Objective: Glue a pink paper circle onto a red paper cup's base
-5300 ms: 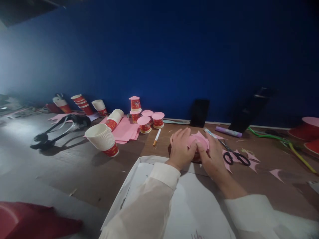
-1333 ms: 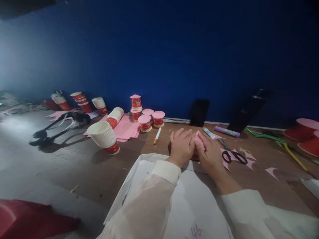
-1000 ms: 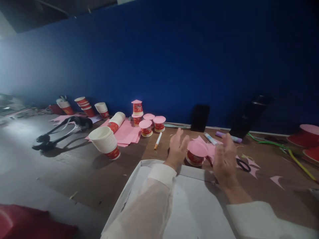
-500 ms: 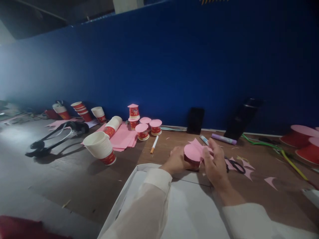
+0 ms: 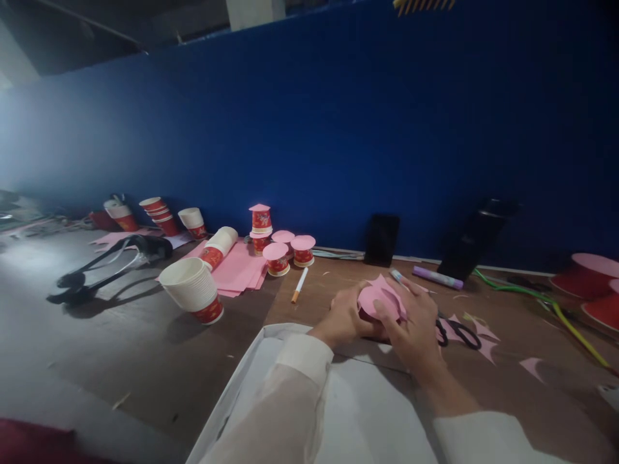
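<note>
1. Our left hand (image 5: 345,314) curls around the red paper cup (image 5: 365,316); our right hand (image 5: 414,322) grips the right side of its pink disc (image 5: 374,299), thumb on top.
2. We have the cup on the table (image 5: 319,309), just beyond the white box (image 5: 258,364). Its disc overhangs the red wall; our fingers hide any print.
3. Right of our hands lie black-handled scissors (image 5: 465,336) among pink offcuts (image 5: 486,330). Behind, we see a small tube (image 5: 395,276), label too small to read, and a purple tube (image 5: 438,278) near the table's back edge.
4. To our left stand pink-topped cups (image 5: 277,260), pink sheets (image 5: 239,274) and tilted nested cups (image 5: 186,287).
</note>
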Tool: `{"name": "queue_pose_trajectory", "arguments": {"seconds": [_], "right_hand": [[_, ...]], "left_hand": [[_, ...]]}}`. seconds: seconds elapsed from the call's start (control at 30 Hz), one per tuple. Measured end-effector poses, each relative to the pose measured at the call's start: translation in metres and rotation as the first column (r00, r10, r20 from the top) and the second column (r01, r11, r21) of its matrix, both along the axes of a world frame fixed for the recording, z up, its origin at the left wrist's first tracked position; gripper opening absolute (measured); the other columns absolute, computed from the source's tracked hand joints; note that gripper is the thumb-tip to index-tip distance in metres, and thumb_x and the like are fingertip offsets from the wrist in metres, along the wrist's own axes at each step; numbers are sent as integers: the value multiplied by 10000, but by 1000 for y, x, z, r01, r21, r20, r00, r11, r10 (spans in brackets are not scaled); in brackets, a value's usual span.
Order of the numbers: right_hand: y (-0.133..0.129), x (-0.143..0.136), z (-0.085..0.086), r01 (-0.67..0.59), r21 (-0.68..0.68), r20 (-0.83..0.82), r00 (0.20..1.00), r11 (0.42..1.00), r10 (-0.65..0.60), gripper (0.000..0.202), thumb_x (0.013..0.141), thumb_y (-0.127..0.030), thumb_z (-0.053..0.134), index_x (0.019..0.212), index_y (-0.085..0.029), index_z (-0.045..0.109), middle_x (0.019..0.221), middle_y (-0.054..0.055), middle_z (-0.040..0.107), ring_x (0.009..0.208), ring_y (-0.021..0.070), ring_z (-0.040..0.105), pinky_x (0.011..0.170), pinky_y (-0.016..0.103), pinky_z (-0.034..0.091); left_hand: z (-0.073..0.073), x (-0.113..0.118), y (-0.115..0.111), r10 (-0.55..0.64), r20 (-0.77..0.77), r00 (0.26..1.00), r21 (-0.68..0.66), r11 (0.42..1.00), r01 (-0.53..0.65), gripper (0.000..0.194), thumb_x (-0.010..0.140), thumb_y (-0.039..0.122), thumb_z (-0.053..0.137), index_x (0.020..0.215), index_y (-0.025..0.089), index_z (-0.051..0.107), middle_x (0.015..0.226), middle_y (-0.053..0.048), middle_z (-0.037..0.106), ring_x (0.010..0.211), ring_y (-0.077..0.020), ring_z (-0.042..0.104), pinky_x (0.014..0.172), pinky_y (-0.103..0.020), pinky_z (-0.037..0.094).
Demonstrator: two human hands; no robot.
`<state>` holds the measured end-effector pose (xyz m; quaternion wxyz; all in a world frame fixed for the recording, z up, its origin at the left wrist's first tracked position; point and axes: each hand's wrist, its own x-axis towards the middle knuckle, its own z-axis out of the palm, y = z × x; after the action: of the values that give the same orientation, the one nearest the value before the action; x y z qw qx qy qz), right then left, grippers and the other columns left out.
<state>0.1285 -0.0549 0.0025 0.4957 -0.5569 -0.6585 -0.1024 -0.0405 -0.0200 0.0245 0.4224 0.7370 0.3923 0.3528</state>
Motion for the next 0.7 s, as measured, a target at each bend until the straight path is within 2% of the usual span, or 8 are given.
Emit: {"name": "queue_pose_trajectory", "arguments": {"seconds": [0.1, 0.17, 0.2, 0.3, 0.37, 0.47, 0.7], "right_hand": [[-2, 1, 1, 0, 24, -24, 1000, 1000, 1, 530, 961, -552, 524, 1322, -190, 666, 1335, 171, 636, 1286, 331, 557, 1097, 542, 396], [-2, 3, 0, 24, 7, -33, 999, 1000, -24, 543, 983, -551, 472, 1340, -185, 655, 1324, 174, 645, 1277, 333, 564, 1084, 549, 403], [-1, 4, 0, 41, -5, -35, 999, 999, -42, 545, 998, -544, 436, 1353, -189, 647, 1311, 173, 653, 1272, 334, 568, 1076, 555, 406], [0, 5, 0, 60, -9, -16, 998, 998, -60, 534, 1038, -478, 343, 1397, -197, 621, 1296, 176, 668, 1273, 334, 572, 1052, 555, 426], [1, 4, 0, 44, 6, 13, 999, 999, -44, 534, 1049, -443, 320, 1396, -175, 624, 1311, 194, 662, 1272, 335, 577, 1042, 548, 441], [1, 2, -2, 47, -5, 31, 998, 999, -47, 531, 1055, -434, 320, 1372, -158, 644, 1346, 198, 648, 1286, 325, 576, 1057, 547, 441], [1, -1, -4, 88, -43, 112, 990, 995, -83, 565, 1059, -472, 300, 1321, -149, 681, 1385, 194, 633, 1323, 317, 559, 1087, 546, 428]], "left_hand": [[-3, -9, 2, -12, 38, 999, -41, 999, 14, 1319, 486, 508, 950, 1600, 204, 312, 1591, -194, 400, 1476, -419, 349, 1192, -579, 326], [-3, -11, 2, -31, 36, 999, -17, 999, 32, 1322, 549, 578, 909, 1625, 208, 237, 1659, -196, 275, 1536, -410, 233, 1228, -597, 252], [-2, -11, 2, -26, 40, 999, 32, 999, 25, 1223, 642, 609, 849, 1625, 210, 239, 1671, -185, 257, 1550, -386, 213, 1242, -586, 229], [0, -6, 0, 65, 50, 997, 272, 959, -77, 733, 944, 565, 543, 1568, 217, 383, 1638, -135, 368, 1538, -291, 280, 1266, -526, 211], [1, 0, -3, 163, 31, 986, 424, 891, -161, 524, 1028, 467, 388, 1475, 230, 523, 1564, -98, 494, 1501, -252, 353, 1268, -513, 215], [3, 6, -11, 280, -47, 959, 537, 816, -212, 450, 1050, 382, 336, 1363, 253, 633, 1471, -51, 599, 1461, -237, 409, 1258, -528, 228], [7, 16, -21, 370, -181, 911, 600, 776, -196, 430, 1049, 356, 358, 1366, 235, 622, 1458, -30, 613, 1441, -243, 423, 1262, -551, 202]]}}
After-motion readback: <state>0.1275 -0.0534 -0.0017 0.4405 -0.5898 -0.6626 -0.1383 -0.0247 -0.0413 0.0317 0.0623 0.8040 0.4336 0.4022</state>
